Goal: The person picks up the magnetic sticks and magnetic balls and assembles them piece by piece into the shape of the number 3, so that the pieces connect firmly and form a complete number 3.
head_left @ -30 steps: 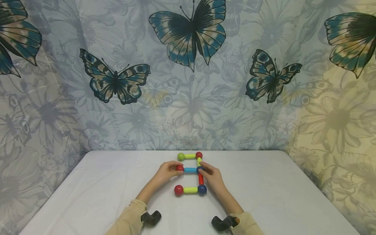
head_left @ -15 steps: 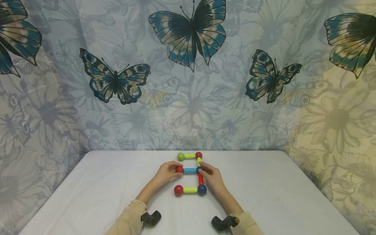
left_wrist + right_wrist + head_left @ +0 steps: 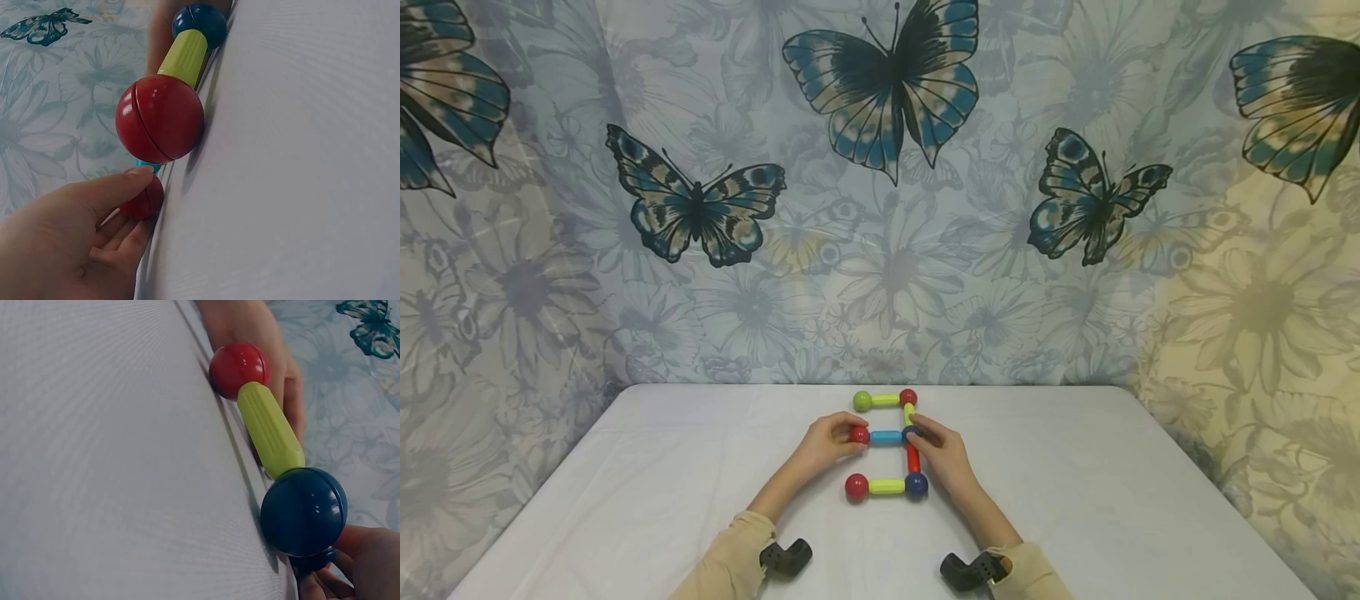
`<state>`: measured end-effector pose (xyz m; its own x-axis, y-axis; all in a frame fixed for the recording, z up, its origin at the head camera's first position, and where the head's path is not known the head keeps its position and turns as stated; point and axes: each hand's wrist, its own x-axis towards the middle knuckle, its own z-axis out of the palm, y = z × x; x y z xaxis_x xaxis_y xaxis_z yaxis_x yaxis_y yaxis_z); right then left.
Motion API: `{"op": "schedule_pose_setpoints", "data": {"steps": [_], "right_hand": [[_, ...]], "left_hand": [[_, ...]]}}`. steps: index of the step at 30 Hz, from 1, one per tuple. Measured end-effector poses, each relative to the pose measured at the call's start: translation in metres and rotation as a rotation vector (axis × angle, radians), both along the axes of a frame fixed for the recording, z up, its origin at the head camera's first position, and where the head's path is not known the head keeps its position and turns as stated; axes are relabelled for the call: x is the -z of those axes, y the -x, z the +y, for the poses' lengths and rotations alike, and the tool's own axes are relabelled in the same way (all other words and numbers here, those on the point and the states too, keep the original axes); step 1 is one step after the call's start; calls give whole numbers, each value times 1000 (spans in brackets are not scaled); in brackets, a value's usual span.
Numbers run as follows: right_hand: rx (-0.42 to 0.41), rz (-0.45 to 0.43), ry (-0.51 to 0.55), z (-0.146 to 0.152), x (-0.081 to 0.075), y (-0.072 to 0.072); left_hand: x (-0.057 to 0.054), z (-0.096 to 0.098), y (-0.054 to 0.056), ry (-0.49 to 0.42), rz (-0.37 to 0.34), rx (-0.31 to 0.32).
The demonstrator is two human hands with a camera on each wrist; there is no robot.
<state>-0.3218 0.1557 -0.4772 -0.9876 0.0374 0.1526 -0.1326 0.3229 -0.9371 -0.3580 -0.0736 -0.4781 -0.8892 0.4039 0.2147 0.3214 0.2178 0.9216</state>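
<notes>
A figure of magnetic sticks and balls lies on the white table, shaped like a backwards E. My left hand (image 3: 824, 440) pinches the red ball (image 3: 860, 436) at the left end of the middle blue stick (image 3: 886, 437). In the left wrist view the thumb lies on this ball with fingers beneath. My right hand (image 3: 946, 451) holds the middle dark blue ball (image 3: 911, 435), partly hidden by its fingers. A red stick (image 3: 913, 457) runs from there to the near dark blue ball (image 3: 916, 485). A lime stick (image 3: 887, 486) joins that one to the near red ball (image 3: 857, 487).
On the far side, a green ball (image 3: 862, 401) and a lime stick (image 3: 886, 400) join a red ball (image 3: 908, 397). White cloth covers the table (image 3: 700, 442); a butterfly-print curtain (image 3: 895, 275) hangs behind. Black devices (image 3: 786, 557) sit at both wrists.
The red ball in my left hand and the blue stick's left end have shifted slightly toward me. Both hands otherwise keep their places.
</notes>
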Motion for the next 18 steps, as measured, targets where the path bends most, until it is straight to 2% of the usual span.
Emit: {"op": "schedule_pose_setpoints", "data": {"steps": [5, 10, 13, 18], "right_hand": [[-1, 1, 12, -1, 1, 1], [15, -2, 22, 1, 1, 0], [34, 3, 27, 1, 2, 0], [68, 29, 23, 4, -3, -1]], "left_hand": [[1, -2, 1, -10, -4, 14], [1, -3, 2, -14, -5, -14], [0, -5, 3, 14, 4, -67], [-4, -13, 7, 51, 27, -192]]}}
